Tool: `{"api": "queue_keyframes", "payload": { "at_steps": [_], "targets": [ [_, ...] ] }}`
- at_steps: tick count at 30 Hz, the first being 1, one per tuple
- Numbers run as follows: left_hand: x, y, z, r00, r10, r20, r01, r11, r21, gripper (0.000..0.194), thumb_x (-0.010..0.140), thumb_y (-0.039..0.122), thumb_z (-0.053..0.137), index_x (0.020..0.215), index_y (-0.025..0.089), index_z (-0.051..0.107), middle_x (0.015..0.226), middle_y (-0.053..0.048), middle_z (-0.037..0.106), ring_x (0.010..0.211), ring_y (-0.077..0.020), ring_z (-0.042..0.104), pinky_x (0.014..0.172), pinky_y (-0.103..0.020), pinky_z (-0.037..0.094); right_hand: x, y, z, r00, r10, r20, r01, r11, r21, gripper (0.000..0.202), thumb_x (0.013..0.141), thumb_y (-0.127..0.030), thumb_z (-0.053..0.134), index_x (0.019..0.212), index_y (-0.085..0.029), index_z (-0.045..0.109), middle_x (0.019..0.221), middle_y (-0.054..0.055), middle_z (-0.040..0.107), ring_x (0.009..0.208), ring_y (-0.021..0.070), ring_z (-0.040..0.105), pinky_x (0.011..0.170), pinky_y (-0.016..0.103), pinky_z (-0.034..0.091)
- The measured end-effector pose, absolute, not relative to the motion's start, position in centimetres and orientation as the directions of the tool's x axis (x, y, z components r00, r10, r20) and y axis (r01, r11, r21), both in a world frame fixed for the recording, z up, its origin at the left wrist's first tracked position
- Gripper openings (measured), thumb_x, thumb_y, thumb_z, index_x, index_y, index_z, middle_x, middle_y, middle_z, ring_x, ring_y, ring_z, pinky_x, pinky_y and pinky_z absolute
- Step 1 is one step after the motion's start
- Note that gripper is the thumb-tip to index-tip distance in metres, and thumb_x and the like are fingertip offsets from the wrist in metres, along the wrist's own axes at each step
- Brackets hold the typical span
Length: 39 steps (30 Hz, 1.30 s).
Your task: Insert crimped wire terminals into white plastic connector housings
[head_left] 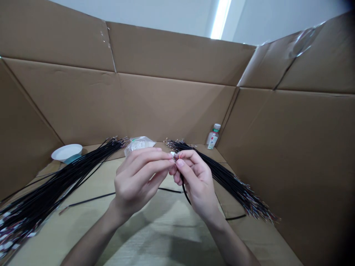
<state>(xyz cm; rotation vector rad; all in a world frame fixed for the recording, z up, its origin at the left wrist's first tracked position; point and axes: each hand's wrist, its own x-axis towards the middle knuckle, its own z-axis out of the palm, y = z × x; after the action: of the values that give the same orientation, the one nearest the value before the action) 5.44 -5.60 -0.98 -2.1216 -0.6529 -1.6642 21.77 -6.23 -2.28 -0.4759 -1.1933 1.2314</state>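
Near the middle of the view, my left hand (142, 177) pinches a small white connector (172, 153) between its fingertips. My right hand (195, 177) is closed on the thin coloured wires (177, 157) at the end of a black cable (185, 192), right beside the connector. The fingertips of both hands almost meet, and they partly hide the connector and the wires. From my right hand the cable hangs down in a curve. Another stretch of black cable (93, 198) with a bare wire end lies behind my left hand.
A large bundle of black cables (61, 184) lies at the left, another bundle (227, 171) at the right. Behind them are a white bowl (67, 152), a clear plastic bag (141, 143) and a bottle (213, 136). Cardboard walls (177, 107) surround the work surface.
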Motion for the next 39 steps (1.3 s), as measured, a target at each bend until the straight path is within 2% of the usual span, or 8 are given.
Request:
{"api": "queue_keyframes", "payload": {
  "at_steps": [9, 13, 15, 18, 23, 28, 32, 39],
  "targets": [
    [5.2, -5.1, -1.5, 0.243, 0.102, 0.965, 0.598, -0.799, -0.066, 0.029, 0.089, 0.006, 0.076, 0.107, 0.029, 0.072, 0.101, 0.0, 0.08, 0.087, -0.0164, 0.074, 0.08, -0.03, 0.057, 21.9, -6.3, -1.9, -0.061, 0.891, 0.449, -0.398, 0.391, -0.83, 0.019, 0.091, -0.033, 0.082, 0.095, -0.022, 0.068, 0.076, -0.002, 0.071, 0.06, 0.0107, 0.065, 0.057, 0.023, 0.056],
    [5.0, -5.1, -1.3, 0.298, 0.144, 0.944, 0.596, -0.8, -0.066, 0.026, 0.091, 0.006, 0.074, 0.108, 0.026, 0.069, 0.095, 0.0, 0.078, 0.08, -0.0147, 0.069, 0.076, -0.028, 0.054, 22.0, -6.3, -1.7, -0.058, 0.886, 0.461, -0.36, 0.412, -0.837, 0.016, 0.092, -0.034, 0.081, 0.093, -0.022, 0.069, 0.076, -0.001, 0.072, 0.063, 0.0126, 0.067, 0.06, 0.026, 0.058],
    [5.0, -5.3, -1.1, 0.305, 0.214, 0.928, 0.541, -0.841, 0.016, 0.024, 0.092, 0.005, 0.071, 0.108, 0.024, 0.066, 0.095, -0.001, 0.076, 0.081, -0.0142, 0.069, 0.077, -0.027, 0.053, 22.0, -6.3, -1.7, -0.054, 0.88, 0.471, -0.338, 0.428, -0.838, 0.014, 0.093, -0.034, 0.08, 0.094, -0.022, 0.071, 0.078, -0.001, 0.073, 0.064, 0.0131, 0.067, 0.062, 0.027, 0.059],
    [5.2, -5.7, -0.9, 0.281, 0.359, 0.89, 0.419, -0.88, 0.223, 0.02, 0.096, 0.005, 0.067, 0.105, 0.022, 0.063, 0.093, 0.0, 0.073, 0.083, -0.0125, 0.068, 0.079, -0.025, 0.053, 22.2, -6.3, -1.8, -0.016, 0.864, 0.503, -0.249, 0.484, -0.839, 0.011, 0.094, -0.033, 0.079, 0.095, -0.023, 0.074, 0.086, 0.001, 0.077, 0.071, 0.0133, 0.068, 0.068, 0.028, 0.057],
    [5.5, -6.1, -0.8, 0.197, 0.604, 0.772, 0.299, -0.787, 0.54, 0.007, 0.102, 0.018, 0.067, 0.101, 0.025, 0.065, 0.089, 0.003, 0.068, 0.08, -0.0101, 0.063, 0.076, -0.022, 0.052, 22.4, -6.3, -2.0, 0.063, 0.786, 0.615, -0.052, 0.618, -0.784, 0.003, 0.098, -0.029, 0.075, 0.097, -0.026, 0.075, 0.098, 0.001, 0.076, 0.092, 0.0177, 0.069, 0.083, 0.033, 0.053],
    [5.5, -5.9, -1.0, 0.203, 0.72, 0.664, 0.202, -0.694, 0.691, 0.004, 0.106, 0.026, 0.064, 0.102, 0.027, 0.065, 0.091, 0.004, 0.064, 0.083, -0.0084, 0.062, 0.077, -0.02, 0.051, 22.2, -6.1, -2.3, 0.139, 0.687, 0.713, 0.06, 0.713, -0.698, 0.005, 0.099, -0.023, 0.072, 0.098, -0.027, 0.074, 0.099, 0.001, 0.072, 0.094, 0.0179, 0.064, 0.082, 0.034, 0.049],
    [5.5, -5.7, -1.1, 0.219, 0.696, 0.684, 0.24, -0.718, 0.653, 0.005, 0.108, 0.026, 0.061, 0.103, 0.027, 0.063, 0.092, 0.004, 0.062, 0.083, -0.0075, 0.061, 0.078, -0.019, 0.05, 21.9, -5.8, -2.7, 0.195, 0.614, 0.765, 0.087, 0.766, -0.637, 0.008, 0.099, -0.019, 0.071, 0.102, -0.026, 0.074, 0.1, 0.002, 0.07, 0.094, 0.0182, 0.065, 0.078, 0.034, 0.05],
    [5.4, -5.4, -1.3, 0.236, 0.56, 0.794, 0.445, -0.789, 0.424, 0.003, 0.108, 0.024, 0.059, 0.106, 0.024, 0.057, 0.092, 0.006, 0.063, 0.079, -0.0063, 0.06, 0.071, -0.018, 0.047, 21.8, -5.5, -3.1, 0.205, 0.581, 0.788, 0.12, 0.784, -0.609, 0.013, 0.098, -0.014, 0.071, 0.103, -0.026, 0.074, 0.096, -0.001, 0.071, 0.087, 0.0137, 0.064, 0.074, 0.029, 0.051]
  ]
}}
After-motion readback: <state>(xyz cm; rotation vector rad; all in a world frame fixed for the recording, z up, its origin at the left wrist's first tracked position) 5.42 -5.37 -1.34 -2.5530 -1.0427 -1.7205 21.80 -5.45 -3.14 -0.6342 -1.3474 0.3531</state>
